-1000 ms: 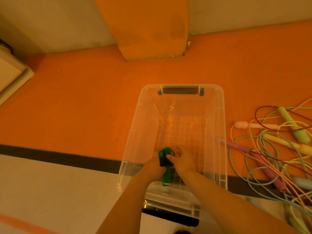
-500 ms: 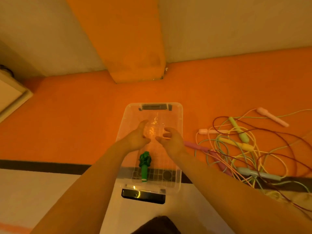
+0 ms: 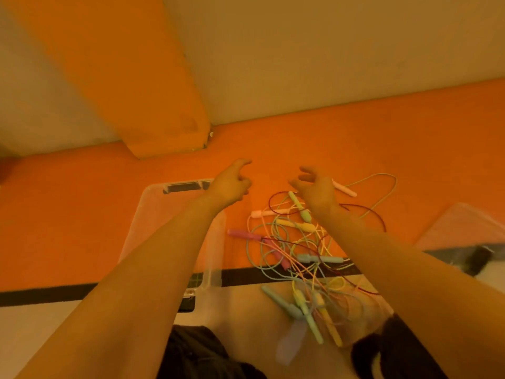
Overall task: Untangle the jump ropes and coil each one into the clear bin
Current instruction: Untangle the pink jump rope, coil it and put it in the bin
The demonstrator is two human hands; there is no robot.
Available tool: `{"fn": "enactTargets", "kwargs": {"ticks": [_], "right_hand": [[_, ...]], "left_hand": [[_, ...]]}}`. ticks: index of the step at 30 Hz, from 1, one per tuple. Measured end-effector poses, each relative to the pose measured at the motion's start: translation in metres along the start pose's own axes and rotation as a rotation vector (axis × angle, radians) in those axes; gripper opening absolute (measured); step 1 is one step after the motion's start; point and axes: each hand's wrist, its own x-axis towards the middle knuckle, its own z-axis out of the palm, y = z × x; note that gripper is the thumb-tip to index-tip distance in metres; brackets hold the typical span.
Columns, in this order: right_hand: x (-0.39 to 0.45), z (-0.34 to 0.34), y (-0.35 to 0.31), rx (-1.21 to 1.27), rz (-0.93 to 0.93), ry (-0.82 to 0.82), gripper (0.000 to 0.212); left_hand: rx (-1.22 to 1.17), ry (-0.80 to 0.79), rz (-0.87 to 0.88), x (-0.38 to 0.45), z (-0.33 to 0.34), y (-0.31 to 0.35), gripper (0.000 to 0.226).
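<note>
The clear bin (image 3: 153,214) stands on the orange floor, left of centre, largely covered by my left forearm. Its inside is hidden. A tangle of pastel jump ropes (image 3: 297,242) lies to its right, with pink, yellow, green and blue handles and a dark red cord. My left hand (image 3: 231,181) hovers over the bin's far right corner, fingers loosely curled, holding nothing. My right hand (image 3: 314,187) is raised above the far side of the tangle, fingers spread and relaxed, holding nothing.
An orange pillar (image 3: 164,127) meets the floor at the back. A black stripe (image 3: 54,294) runs across the floor near me. A second clear container (image 3: 464,228) shows at the right edge. My dark clothing (image 3: 202,354) fills the bottom.
The green coiled rope was let go in the bin. Both hands lifted out and moved right, towards the tangle. The view rose and swung right.
</note>
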Motion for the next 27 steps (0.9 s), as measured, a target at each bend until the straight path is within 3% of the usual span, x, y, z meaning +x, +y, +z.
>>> {"fn": "enactTargets", "kwargs": {"ticks": [5,10,21,27], "right_hand": [[0.004,-0.074,0.009,0.007,0.009,0.083,0.049],[0.005,-0.103,0.031,0.0,0.026,0.103,0.044],[0.034,-0.065,0.108,-0.255,0.039,-0.054,0.031],[0.051,-0.042,0.16,-0.438,0.089,-0.177,0.038]], "left_hand": [[0.024,-0.045,0.03,0.0,0.042,0.032,0.054],[0.052,-0.064,0.028,0.004,0.063,0.036,0.052],[0.207,0.094,0.031,0.026,0.088,-0.037,0.036],[0.15,0.074,0.047,0.053,0.123,-0.069,0.035]]}}
